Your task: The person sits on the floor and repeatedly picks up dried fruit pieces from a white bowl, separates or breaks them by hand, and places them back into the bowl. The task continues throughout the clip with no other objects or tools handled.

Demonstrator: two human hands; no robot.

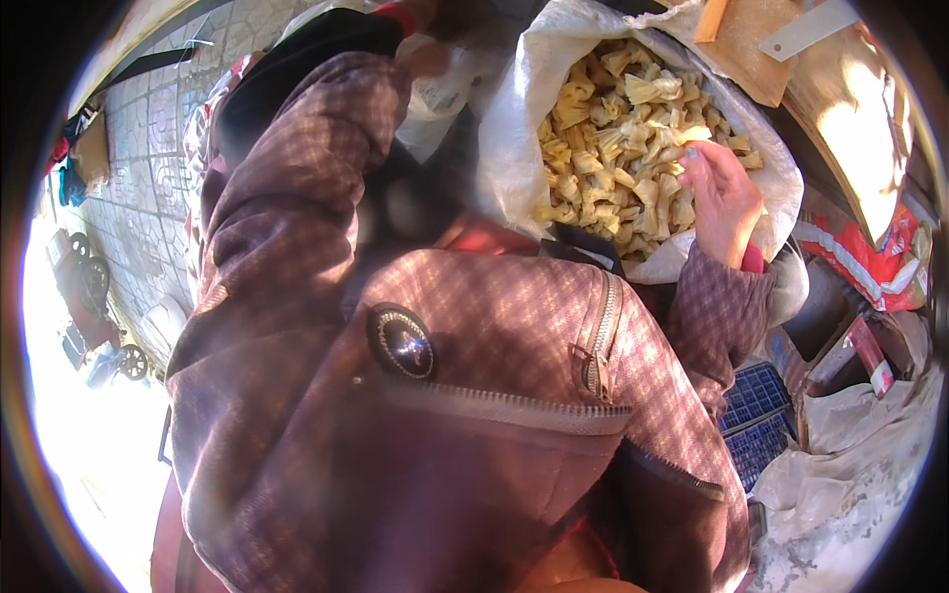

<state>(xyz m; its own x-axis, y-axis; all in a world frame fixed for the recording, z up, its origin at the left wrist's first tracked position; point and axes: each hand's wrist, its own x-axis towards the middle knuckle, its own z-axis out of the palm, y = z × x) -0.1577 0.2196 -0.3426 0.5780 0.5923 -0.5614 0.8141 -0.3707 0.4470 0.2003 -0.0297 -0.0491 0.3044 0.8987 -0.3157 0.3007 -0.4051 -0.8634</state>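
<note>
A white woven sack stands open before me, its rim folded outward. Inside lies a heap of pale yellow, knotted-looking pieces with flared ends; their material is unclear. My right hand reaches over the sack's right side. Its thumb and fingers are pinched together on one brightly lit yellow piece. At the top, beyond the patterned sleeve, my left hand is dark and blurred, so its fingers and anything in them cannot be made out. Just below it hangs a whitish plastic bag.
Wooden boards and a flat metal strip with a hole lie at the upper right. A red and white package and a blue plastic crate are at the right. Paving and a wheeled object show at the left.
</note>
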